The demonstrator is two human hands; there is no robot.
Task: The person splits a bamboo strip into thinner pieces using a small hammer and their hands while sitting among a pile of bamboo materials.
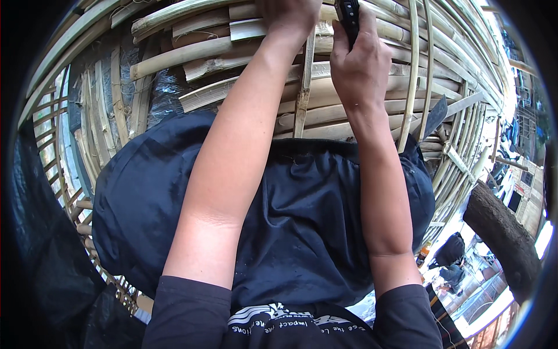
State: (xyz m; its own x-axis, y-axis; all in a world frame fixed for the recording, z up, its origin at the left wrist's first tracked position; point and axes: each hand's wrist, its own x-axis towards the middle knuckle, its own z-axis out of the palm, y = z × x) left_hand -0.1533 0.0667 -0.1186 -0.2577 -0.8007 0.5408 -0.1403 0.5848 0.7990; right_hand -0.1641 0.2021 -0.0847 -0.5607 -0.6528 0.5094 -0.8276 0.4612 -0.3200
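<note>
My right hand (pixel 365 67) is closed round a black-handled tool (pixel 348 17) with light rivets. Its far end runs past the top edge, so I cannot tell what kind of tool it is. My left hand (pixel 290 13) reaches up over the split bamboo strips (pixel 325 93). The fingers of that hand are cut off by the top edge. Below both hands the strips lie side by side, with upright bamboo slats (pixel 304 87) crossing them. Dark cloth (pixel 290 215) covers my lap under my forearms.
Cut strip ends (pixel 186 67) stick out on the left above dark plastic sheeting (pixel 165 93). More bamboo slats (pixel 412 70) cross on the right. A thick brown log (pixel 501 224) stands at the right, and an orange bottle (pixel 425 251) is lower down beside scattered things.
</note>
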